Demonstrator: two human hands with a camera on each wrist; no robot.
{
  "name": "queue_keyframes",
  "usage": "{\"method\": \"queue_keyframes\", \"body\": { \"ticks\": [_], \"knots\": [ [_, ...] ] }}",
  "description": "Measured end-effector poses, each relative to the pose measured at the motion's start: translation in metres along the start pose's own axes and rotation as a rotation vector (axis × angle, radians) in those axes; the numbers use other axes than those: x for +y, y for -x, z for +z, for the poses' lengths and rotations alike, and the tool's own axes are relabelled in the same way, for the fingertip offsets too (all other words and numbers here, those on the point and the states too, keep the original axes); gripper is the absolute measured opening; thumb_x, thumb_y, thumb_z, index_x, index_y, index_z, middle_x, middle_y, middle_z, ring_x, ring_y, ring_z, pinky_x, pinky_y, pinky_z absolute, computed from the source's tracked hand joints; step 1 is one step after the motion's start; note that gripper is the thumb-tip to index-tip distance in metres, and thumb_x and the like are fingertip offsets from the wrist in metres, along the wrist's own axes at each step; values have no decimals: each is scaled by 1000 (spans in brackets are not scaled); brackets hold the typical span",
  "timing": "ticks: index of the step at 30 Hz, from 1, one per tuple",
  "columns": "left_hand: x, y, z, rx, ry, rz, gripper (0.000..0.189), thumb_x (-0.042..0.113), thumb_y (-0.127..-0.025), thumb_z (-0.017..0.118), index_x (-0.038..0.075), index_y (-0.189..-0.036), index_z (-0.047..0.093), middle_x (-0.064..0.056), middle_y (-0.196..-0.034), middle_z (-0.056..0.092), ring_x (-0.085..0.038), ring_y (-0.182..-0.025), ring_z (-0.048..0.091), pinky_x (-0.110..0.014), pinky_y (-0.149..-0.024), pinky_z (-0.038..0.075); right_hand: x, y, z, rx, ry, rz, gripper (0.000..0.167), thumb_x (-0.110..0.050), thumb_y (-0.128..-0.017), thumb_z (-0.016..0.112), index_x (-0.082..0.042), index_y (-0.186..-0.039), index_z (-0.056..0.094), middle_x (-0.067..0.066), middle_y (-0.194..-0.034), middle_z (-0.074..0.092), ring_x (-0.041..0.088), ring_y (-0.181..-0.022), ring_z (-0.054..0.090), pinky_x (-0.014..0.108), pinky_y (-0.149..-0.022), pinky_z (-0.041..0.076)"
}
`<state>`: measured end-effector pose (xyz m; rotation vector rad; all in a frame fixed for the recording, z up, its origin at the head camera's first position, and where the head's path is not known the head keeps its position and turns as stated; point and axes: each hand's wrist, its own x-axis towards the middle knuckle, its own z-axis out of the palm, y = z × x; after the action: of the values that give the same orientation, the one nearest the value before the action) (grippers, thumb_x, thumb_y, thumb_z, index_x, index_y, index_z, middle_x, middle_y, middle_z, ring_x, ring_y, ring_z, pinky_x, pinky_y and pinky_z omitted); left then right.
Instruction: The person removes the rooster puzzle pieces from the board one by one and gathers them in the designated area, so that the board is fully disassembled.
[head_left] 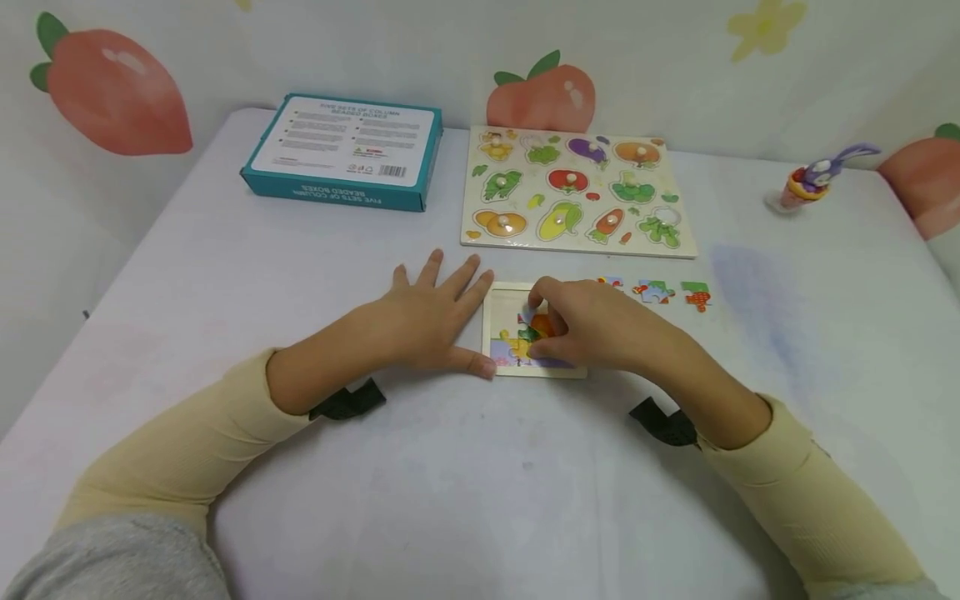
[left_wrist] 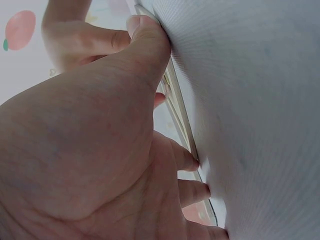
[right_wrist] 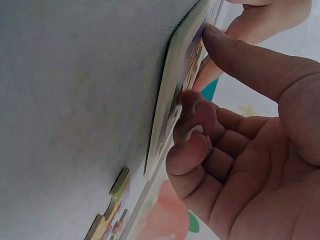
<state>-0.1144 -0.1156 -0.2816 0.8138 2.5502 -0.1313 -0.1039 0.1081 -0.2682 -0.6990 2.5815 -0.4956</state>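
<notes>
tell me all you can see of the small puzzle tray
The small puzzle tray is pale, wooden-looking, with a raised rim. It lies flat on the white table, partly filled: colourful interlocking pieces cover its near part, while its far left part is bare. The left hand touches its near left corner with the thumb; the right hand hides much of its right side.

Cream puzzle tray [head_left: 536, 372], multicoloured pieces [head_left: 654, 292], teal-and-white box [head_left: 345, 142], beige sleeves [head_left: 172, 442]
</notes>
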Motion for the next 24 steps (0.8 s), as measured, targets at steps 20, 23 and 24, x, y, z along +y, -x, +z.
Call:
{"method": "queue_keyframes", "body": {
  "ticks": [20, 23, 24],
  "knots": [
    [2, 2, -1, 1, -2, -8, 120, 88, -77, 48, 16, -163, 4, -13, -167, -3, -54, -147, 0, -77, -104, 19, -5, 1, 0, 67, 39, -33, 49, -20, -83, 85, -9, -122, 57, 2, -102, 62, 19, -84, 56, 35, -73, 47],
    [2, 1, -1, 0, -4, -11, 121, 88, -77, 48, 16, -163, 4, -13, -167, -3, -54, -146, 0, -77, -104, 19, -4, 2, -1, 78, 39, -52, 47, -17, -85, 82, -9, -125, 59, 1, -99, 62, 18, -83, 57, 35, -74, 49],
    [2, 1, -1, -1, -4, -12, 121, 88, -77, 48, 16, -163, 4, -13, -167, -3, -54, -146, 0, -77, -104, 19, -3, 2, -2, 84, 38, -59, 45, -15, -86, 81, -9, -125, 59, 1, -99, 62, 18, -83, 57, 35, -74, 49]
  ]
}}
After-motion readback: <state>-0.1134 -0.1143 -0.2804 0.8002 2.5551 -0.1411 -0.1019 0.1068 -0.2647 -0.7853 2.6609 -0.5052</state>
